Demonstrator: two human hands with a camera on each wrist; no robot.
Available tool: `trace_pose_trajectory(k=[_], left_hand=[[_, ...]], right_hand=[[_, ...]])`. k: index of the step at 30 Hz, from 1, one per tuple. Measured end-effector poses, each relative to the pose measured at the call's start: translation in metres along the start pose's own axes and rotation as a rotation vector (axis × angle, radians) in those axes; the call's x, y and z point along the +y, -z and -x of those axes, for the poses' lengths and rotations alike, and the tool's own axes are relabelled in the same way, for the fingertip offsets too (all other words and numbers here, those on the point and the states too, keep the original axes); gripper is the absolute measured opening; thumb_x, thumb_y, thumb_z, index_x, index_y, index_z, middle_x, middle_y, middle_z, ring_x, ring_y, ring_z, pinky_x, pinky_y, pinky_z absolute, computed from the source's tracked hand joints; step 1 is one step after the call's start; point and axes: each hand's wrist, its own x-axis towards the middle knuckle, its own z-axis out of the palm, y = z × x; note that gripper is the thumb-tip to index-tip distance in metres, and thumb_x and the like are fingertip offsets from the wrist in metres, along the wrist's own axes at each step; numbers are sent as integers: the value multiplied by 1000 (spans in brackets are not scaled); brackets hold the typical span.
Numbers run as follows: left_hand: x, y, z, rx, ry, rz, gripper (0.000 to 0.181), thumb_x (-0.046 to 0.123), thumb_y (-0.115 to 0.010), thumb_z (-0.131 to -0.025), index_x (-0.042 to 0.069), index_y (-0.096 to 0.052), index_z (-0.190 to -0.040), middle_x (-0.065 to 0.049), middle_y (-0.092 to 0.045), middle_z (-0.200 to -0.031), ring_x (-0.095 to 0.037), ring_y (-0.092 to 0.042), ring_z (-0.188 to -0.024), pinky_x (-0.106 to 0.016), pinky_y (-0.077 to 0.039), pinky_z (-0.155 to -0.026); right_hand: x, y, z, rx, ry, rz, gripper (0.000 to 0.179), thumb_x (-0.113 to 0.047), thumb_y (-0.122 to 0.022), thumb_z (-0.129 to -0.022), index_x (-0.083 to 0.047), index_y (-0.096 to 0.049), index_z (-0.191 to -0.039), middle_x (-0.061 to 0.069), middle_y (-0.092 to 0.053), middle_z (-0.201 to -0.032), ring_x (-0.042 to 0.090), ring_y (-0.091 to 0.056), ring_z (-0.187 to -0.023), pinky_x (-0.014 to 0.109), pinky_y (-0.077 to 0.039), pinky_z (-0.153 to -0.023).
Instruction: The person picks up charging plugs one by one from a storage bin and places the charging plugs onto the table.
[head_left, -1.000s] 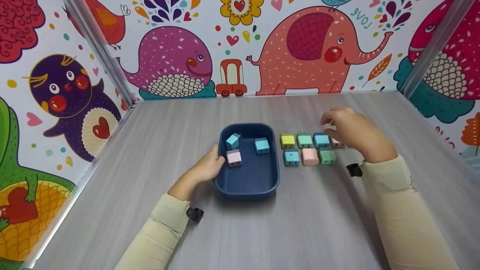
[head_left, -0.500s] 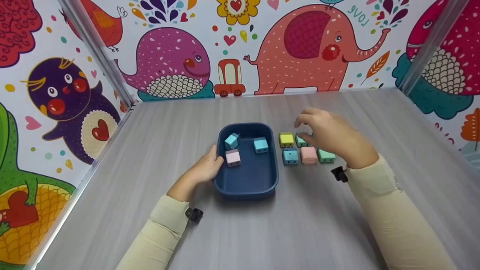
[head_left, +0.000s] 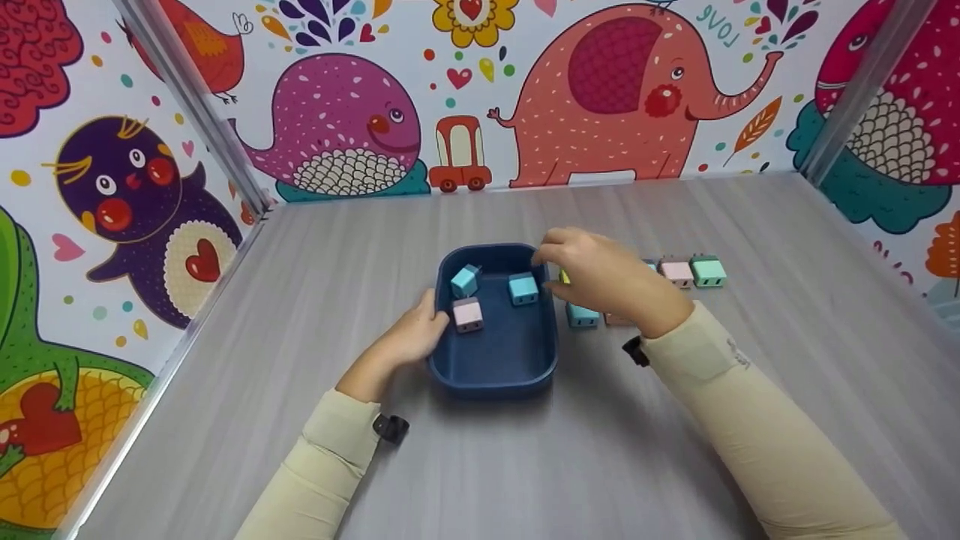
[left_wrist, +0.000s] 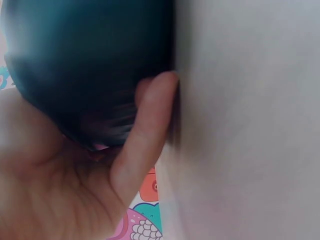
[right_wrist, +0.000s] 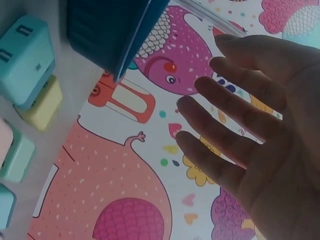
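My left hand [head_left: 410,330] grips the left side of a dark blue plastic bin [head_left: 491,391], and the left wrist view shows its fingers against the bin wall. Inside the bin lie two blue USB charger plugs, one tilted [head_left: 465,282] and one upright [head_left: 523,289], plus a pale pink charger plug [head_left: 468,315]. My right hand [head_left: 604,277] hovers at the bin's right rim, palm down; in the right wrist view its fingers are spread with nothing between them. Beneath it, a blue charger plug [head_left: 583,315] and a yellow one [right_wrist: 44,104] are partly covered.
More charger plugs stand in two rows right of the bin, among them a pink one [head_left: 676,273] and a green one [head_left: 708,271] at the far right end. The grey table [head_left: 337,247] meets a cartoon-printed wall [head_left: 465,90] at the back.
My right hand has moved left across the rows of charger plugs to the bin's right rim, uncovering the plugs at the right end. My left hand and the bin stay in place.
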Motion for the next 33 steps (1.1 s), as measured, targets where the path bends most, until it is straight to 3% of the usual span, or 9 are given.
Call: trace_pose_trajectory(k=[9,15,20,33], left_hand=[[1,0,0,-9,-5,18,56,18,-35,-112,-2,-25,-163,-31,-47,-156,-37,-56,-131,-56,-41,-113],[0,2,0,-19,-18,11,55,18,-34,-111,-2,-25,-162,-33,-51,-151,-38,-60,-127,-54,-45,-109],[-1,0,-1,-11,-13,8,52,17,-35,-111,-3,-28,-159,-32,-52,-151,-36,-59,-127,-55,-44,-110],[1,0,0,-16,13,29,54,19,-35,-113,-1,-25,-162,-29,-48,-154,-36,-56,-126,-54,-43,-110]], right_hand=[[-12,-18,-24,-58,28,61,36,-13,-85,-92,-4,-77,-126,16,-72,-122,28,-71,-107,43,-59,-95],[-16,-35,-34,-82,61,103,34,-11,-85,-91,-2,-78,-124,16,-73,-118,27,-73,-104,41,-60,-92],[-15,-49,-40,-114,39,144,33,-11,-83,-93,-3,-79,-124,15,-73,-112,27,-72,-98,40,-61,-91],[-7,-67,-49,-150,26,234,28,-11,-76,-97,-1,-77,-124,17,-74,-117,32,-71,-106,55,-53,-105]])
